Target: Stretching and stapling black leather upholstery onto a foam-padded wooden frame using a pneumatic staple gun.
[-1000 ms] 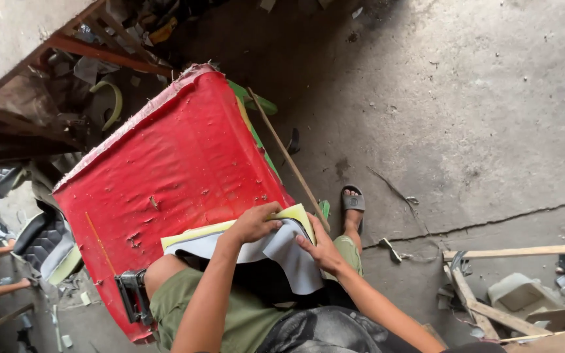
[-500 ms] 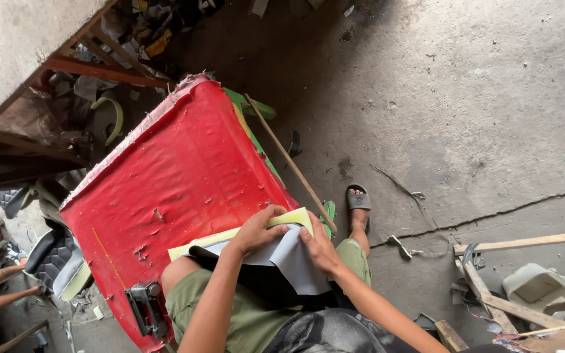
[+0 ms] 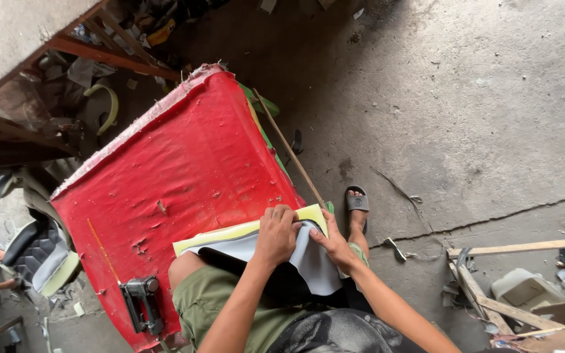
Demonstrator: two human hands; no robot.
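Note:
A yellow foam pad [image 3: 240,230] lies across my lap at the edge of a red-covered table [image 3: 178,176]. A pale grey sheet with a black underside [image 3: 315,265] is folded over the pad. My left hand [image 3: 276,235] presses down on the sheet near the pad's far corner, fingers curled over it. My right hand [image 3: 335,245] grips the sheet's right edge just beside the left hand. Both hands nearly touch.
A black hand tool [image 3: 140,302] and a thin orange rod [image 3: 102,248] lie on the red table. A long stick [image 3: 289,150] leans at its right edge. My sandalled foot [image 3: 358,202] rests on concrete. Wooden slats [image 3: 524,248] lie right; seat cushions [image 3: 34,252] and another person's hand [image 3: 8,284] left.
My view has shifted a little. Both hands stay on the grey sheet and have drawn closer together at the pad's far corner.

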